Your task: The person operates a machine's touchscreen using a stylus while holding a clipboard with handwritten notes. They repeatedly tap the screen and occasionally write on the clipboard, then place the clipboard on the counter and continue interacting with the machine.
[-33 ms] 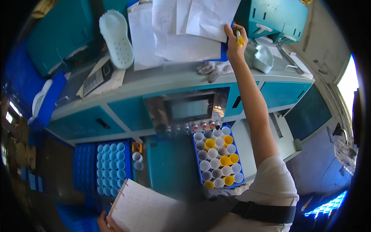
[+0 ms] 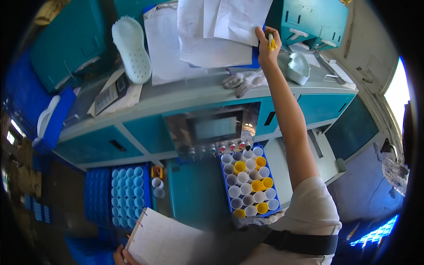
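Note:
At the lower left, my left hand (image 2: 125, 256) is closed on the edge of a notebook (image 2: 165, 236) with white written pages and coloured tabs. My right arm reaches far forward over the worktop. The fingers of my right hand (image 2: 267, 42) are closed around a yellow-and-white pen (image 2: 271, 43), with the thumb at the edge of a loose sheet (image 2: 240, 22). That sheet lies over other papers (image 2: 212, 53) on a blue board. Just below the board is a pair of grey-white work gloves (image 2: 244, 81).
A pale perforated shoe-shaped piece (image 2: 134, 51) and a calculator (image 2: 110, 95) lie left of the papers. At right sits a pale moulded piece (image 2: 299, 68). Below a control panel (image 2: 212, 128) stands a blue crate of white and yellow cups (image 2: 245, 176); light-blue cups (image 2: 128, 194) fill another at left.
The view has shifted very slightly. Both hands keep their holds, and nothing else has visibly moved.

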Demonstrator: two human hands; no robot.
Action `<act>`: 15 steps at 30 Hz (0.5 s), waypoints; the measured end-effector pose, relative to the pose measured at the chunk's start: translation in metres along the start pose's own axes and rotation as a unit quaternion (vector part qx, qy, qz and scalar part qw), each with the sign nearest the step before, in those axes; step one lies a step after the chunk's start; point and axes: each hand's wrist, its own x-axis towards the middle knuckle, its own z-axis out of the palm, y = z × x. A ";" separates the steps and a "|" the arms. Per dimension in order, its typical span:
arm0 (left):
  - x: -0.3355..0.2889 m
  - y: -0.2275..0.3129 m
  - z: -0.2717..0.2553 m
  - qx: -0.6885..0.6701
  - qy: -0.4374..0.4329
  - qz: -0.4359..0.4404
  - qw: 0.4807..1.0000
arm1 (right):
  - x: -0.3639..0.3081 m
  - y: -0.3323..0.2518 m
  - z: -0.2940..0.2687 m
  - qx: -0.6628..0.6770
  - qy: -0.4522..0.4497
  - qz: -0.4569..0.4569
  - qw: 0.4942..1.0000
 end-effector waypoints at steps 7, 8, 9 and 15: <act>0.002 0.034 -0.014 -0.018 -0.020 -0.081 0.996 | 0.077 0.099 -0.038 -0.149 0.036 -0.027 0.988; 0.002 0.033 -0.015 -0.010 -0.019 -0.069 0.997 | 0.077 0.109 -0.040 -0.159 0.032 -0.008 0.987; 0.001 0.032 -0.015 -0.013 -0.018 -0.066 0.998 | 0.074 0.117 -0.043 -0.200 0.020 -0.004 0.980; -0.002 0.031 -0.013 -0.015 -0.015 -0.079 0.997 | 0.068 0.130 -0.049 -0.089 -0.057 0.120 0.987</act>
